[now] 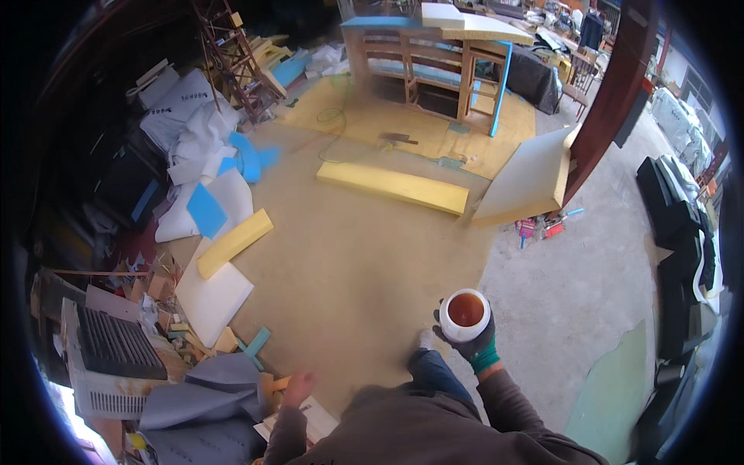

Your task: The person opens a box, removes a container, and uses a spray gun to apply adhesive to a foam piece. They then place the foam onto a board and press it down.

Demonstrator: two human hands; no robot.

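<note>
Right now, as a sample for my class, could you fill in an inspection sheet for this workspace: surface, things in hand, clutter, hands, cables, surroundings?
Surface: brown floor area beside grey concrete.
Things in hand: round white cup with reddish-brown liquid inside.
Clutter: long yellow block lying on the brown floor area; crumpled grey sheeting and mixed scraps at the left.
Hands: right hand, gloved, holds the cup; left hand, bare and blurred, its grip unclear.
Cables: thin green line, loosely looped; type unclear.
Surroundings: wooden frame ahead; dark red post at the right.
</note>
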